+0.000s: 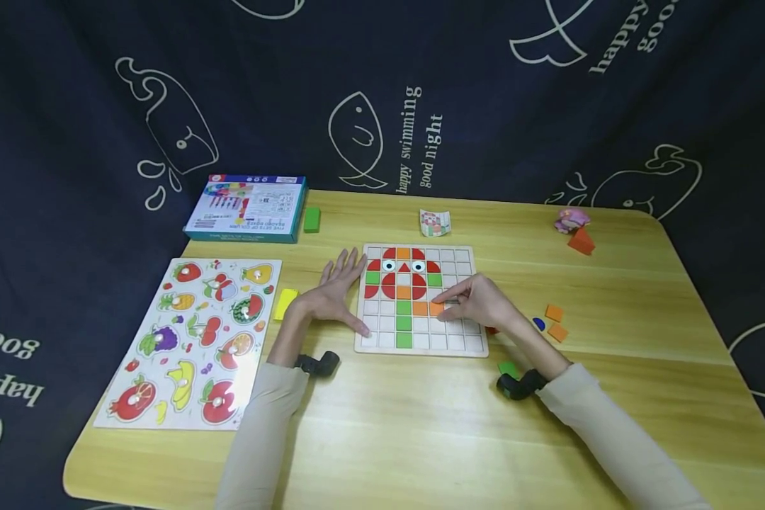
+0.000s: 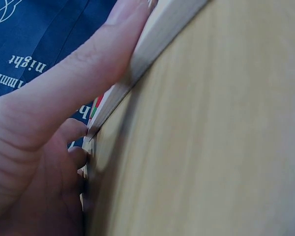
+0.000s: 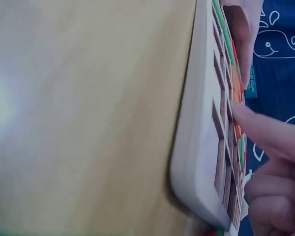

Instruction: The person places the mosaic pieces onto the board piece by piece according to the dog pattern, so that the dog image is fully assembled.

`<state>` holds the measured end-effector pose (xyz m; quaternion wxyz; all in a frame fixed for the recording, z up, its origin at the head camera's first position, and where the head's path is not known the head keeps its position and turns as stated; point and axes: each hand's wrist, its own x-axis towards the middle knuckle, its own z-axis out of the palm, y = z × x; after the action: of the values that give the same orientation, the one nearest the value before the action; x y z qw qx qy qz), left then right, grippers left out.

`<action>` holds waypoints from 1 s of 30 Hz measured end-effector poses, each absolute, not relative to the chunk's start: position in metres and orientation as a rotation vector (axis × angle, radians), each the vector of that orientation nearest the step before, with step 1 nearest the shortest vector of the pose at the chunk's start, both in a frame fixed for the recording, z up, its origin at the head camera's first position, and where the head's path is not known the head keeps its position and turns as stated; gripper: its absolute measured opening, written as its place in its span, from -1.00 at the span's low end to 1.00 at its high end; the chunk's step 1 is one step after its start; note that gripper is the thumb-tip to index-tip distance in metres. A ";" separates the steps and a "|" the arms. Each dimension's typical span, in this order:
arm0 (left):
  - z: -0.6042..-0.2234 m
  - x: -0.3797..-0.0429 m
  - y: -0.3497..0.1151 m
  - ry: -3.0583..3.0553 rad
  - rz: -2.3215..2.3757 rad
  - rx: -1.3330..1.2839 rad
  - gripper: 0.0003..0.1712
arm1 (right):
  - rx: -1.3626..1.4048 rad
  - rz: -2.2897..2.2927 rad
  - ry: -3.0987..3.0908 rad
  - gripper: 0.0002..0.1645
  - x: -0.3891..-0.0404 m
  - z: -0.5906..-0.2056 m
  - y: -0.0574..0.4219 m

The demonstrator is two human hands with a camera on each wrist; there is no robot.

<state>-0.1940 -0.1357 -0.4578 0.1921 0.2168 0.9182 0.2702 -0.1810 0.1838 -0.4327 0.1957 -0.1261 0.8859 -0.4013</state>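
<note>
A white wooden grid board (image 1: 382, 341) lies in the middle of the table, with red, green and orange tiles forming a picture in its cells. My left hand (image 1: 333, 294) spreads its fingers along the board's left side, the thumb resting on the lower left corner; in the left wrist view, that thumb (image 2: 83, 73) lies against the board's edge. With thumb and forefinger, my right hand (image 1: 481, 303) pinches an orange square tile (image 1: 436, 309) at a cell right of another orange tile (image 1: 420, 309). The right wrist view has the thumb (image 3: 265, 128) at the grid.
On the left lie a fruit puzzle board (image 1: 264, 283) and a yellow block (image 1: 285, 303). Behind are a box (image 1: 248, 209), a green block (image 1: 312, 219) and a small picture card (image 1: 435, 223). Loose orange tiles (image 1: 554, 313) and a blue piece (image 1: 538, 324) lie near the right forearm.
</note>
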 end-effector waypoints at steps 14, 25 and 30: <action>-0.456 -0.194 -0.134 2.571 0.752 0.632 0.72 | -0.023 -1.101 2.633 -0.34 -0.149 -0.409 0.342; -0.458 -0.193 -0.135 2.575 0.753 0.633 0.71 | 0.138 -1.016 2.551 -0.21 -0.155 -0.432 0.371; -0.456 -0.192 -0.135 2.568 0.771 0.616 0.70 | 0.127 -0.992 2.570 -0.22 -0.161 -0.433 0.366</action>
<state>-0.1919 -0.1349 -0.4562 0.1940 0.2197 0.9157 0.2748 -0.1612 0.3656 -0.4326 0.1906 0.0452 0.9149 -0.3530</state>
